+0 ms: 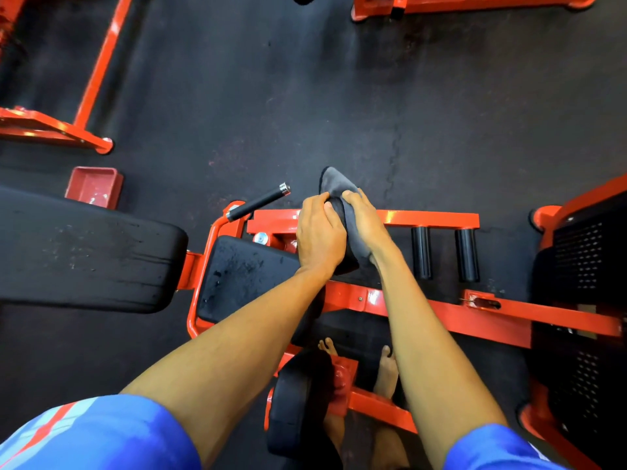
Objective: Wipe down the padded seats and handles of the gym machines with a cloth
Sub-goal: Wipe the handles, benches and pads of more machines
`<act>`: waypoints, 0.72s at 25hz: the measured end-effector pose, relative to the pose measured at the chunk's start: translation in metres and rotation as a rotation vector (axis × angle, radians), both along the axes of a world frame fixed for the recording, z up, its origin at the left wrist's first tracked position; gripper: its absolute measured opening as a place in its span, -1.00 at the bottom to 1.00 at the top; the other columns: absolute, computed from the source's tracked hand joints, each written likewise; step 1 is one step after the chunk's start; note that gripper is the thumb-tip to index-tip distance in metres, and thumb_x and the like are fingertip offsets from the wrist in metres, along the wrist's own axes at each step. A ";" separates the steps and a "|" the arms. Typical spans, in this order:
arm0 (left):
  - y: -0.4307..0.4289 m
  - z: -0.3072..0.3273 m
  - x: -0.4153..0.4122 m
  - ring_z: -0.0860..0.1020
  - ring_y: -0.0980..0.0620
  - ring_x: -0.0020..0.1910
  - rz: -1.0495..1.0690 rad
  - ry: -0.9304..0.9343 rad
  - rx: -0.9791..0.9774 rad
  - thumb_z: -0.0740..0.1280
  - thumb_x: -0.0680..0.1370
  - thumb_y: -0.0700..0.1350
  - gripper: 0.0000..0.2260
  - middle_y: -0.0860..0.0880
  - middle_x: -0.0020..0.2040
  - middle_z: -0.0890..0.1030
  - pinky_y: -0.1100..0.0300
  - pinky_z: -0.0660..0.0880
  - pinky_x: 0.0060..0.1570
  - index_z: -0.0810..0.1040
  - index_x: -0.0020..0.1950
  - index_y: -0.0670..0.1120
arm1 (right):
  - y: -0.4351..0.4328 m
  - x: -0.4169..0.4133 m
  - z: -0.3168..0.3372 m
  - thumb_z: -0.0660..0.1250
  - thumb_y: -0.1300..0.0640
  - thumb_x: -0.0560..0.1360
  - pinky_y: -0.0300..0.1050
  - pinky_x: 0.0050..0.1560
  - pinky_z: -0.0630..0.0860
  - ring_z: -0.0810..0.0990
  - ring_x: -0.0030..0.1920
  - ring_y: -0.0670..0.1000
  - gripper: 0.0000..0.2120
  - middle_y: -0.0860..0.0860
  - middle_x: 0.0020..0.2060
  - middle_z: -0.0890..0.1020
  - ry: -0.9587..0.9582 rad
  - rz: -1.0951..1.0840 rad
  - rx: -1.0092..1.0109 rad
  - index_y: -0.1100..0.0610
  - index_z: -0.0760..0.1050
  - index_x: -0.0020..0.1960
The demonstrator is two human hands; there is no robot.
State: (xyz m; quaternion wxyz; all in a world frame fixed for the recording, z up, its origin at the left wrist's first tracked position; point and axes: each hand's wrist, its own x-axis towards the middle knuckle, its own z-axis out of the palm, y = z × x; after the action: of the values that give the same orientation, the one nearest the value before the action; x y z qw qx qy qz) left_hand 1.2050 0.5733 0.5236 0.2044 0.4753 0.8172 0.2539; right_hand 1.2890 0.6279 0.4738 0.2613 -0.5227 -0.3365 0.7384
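The right grip [364,222] is curling round a grey cloth [336,184], its fingers pressing the fabric against a dark roller [347,262] just right of the seat pad [244,273]. The left grip [320,235] is lying beside it, touching it, with its fingers curled over the roller's top and its fingertips meeting the cloth's edge. One corner of the cloth is sticking out past both sets of fingertips, beyond the far right corner of the seat pad, and the rest is running down under the right palm. How far the cloth is wrapping round the roller cannot be told, since both grips are covering it.

A red frame [431,218] is running rightward from the seat pad, and two short black cylinders [421,252] are standing side by side on it, farther right than the grips. A black handle [258,201] with a silver end is jutting out from the frame just beyond the far edge of the seat pad. A long black backrest [84,249] is lying to the left of the seat pad, joined to it by a red bracket, and a red tray [94,186] is sitting on the floor [305,96] past the backrest. Well right of the seat pad a perforated black cover [576,266] is standing. Nearer than the seat pad, bare feet [386,371] are resting by a round black pad [291,412], and blue sleeves [101,432] are showing at the bottom.
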 end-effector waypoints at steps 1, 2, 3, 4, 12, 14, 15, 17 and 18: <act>0.000 0.000 0.000 0.49 -0.05 0.29 -0.003 0.006 0.008 0.08 0.71 -0.12 -0.69 -0.07 0.31 0.54 0.20 0.33 0.23 0.51 0.35 -0.14 | 0.001 0.001 -0.014 0.34 -0.33 0.38 0.06 0.38 0.48 0.64 0.26 0.05 -0.44 0.04 0.18 0.70 0.027 -0.016 -0.101 -0.01 0.63 0.23; 0.001 0.001 0.000 0.49 -0.06 0.30 -0.005 0.008 0.013 0.09 0.71 -0.13 -0.69 -0.08 0.32 0.54 0.15 0.34 0.27 0.51 0.36 -0.15 | 0.000 0.003 -0.021 0.37 -0.38 0.32 0.09 0.34 0.52 0.67 0.23 0.09 -0.34 0.07 0.13 0.73 0.036 -0.024 -0.201 0.02 0.64 0.24; 0.001 0.002 0.000 0.48 -0.07 0.31 -0.005 0.001 0.013 0.09 0.71 -0.13 -0.69 -0.09 0.32 0.53 0.13 0.34 0.29 0.50 0.36 -0.16 | -0.001 0.007 -0.022 0.39 -0.39 0.31 0.10 0.28 0.56 0.69 0.20 0.13 -0.30 0.10 0.08 0.74 0.034 -0.036 -0.270 0.06 0.64 0.25; 0.001 0.003 0.002 0.48 -0.07 0.32 -0.004 0.000 0.012 0.09 0.71 -0.13 -0.69 -0.10 0.32 0.53 0.13 0.33 0.30 0.50 0.36 -0.17 | -0.001 0.008 -0.020 0.37 -0.37 0.35 0.08 0.24 0.58 0.69 0.19 0.13 -0.33 0.11 0.07 0.75 0.032 -0.038 -0.289 0.08 0.63 0.25; -0.002 -0.001 -0.003 0.48 -0.08 0.33 -0.062 0.004 -0.009 0.06 0.70 -0.09 -0.66 -0.11 0.33 0.52 0.12 0.35 0.31 0.48 0.37 -0.18 | -0.047 0.009 -0.010 0.30 -0.41 0.49 -0.02 0.50 0.36 0.50 0.41 -0.05 -0.24 -0.04 0.42 0.54 -0.007 -0.104 -0.145 -0.04 0.36 0.56; 0.000 -0.001 -0.003 0.47 -0.07 0.33 -0.056 0.007 -0.013 0.07 0.71 -0.09 -0.67 -0.10 0.32 0.52 0.17 0.32 0.29 0.48 0.37 -0.17 | -0.029 0.011 -0.028 0.37 -0.54 0.27 0.09 0.47 0.43 0.60 0.33 0.02 -0.07 0.00 0.33 0.62 0.013 -0.070 -0.267 -0.06 0.43 0.50; 0.001 -0.002 -0.003 0.47 -0.07 0.32 -0.052 0.008 -0.015 0.08 0.71 -0.09 -0.68 -0.10 0.32 0.52 0.17 0.31 0.28 0.48 0.36 -0.17 | -0.018 0.013 -0.046 0.38 -0.55 0.21 0.13 0.40 0.49 0.66 0.24 0.07 -0.06 0.04 0.25 0.68 -0.009 -0.052 -0.323 -0.06 0.47 0.46; 0.003 -0.001 -0.004 0.46 -0.10 0.31 -0.061 0.021 -0.024 0.08 0.71 -0.10 -0.69 -0.11 0.31 0.51 0.14 0.31 0.28 0.48 0.35 -0.17 | -0.006 0.015 -0.064 0.33 -0.54 0.21 0.14 0.31 0.56 0.70 0.16 0.12 -0.10 0.09 0.19 0.70 -0.086 -0.010 -0.370 -0.06 0.49 0.41; 0.004 0.000 -0.004 0.46 -0.11 0.30 -0.073 0.029 -0.033 0.08 0.71 -0.10 -0.69 -0.12 0.29 0.51 0.12 0.31 0.28 0.49 0.33 -0.17 | -0.007 0.014 -0.054 0.29 -0.53 0.24 0.14 0.32 0.55 0.67 0.20 0.12 -0.10 0.08 0.26 0.67 -0.130 0.000 -0.371 -0.06 0.47 0.44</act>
State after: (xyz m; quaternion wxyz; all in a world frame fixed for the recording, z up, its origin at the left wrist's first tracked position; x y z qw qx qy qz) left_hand 1.2006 0.5772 0.5234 0.2091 0.5049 0.8064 0.2259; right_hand 1.3031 0.6211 0.4194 0.1382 -0.6084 -0.2111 0.7524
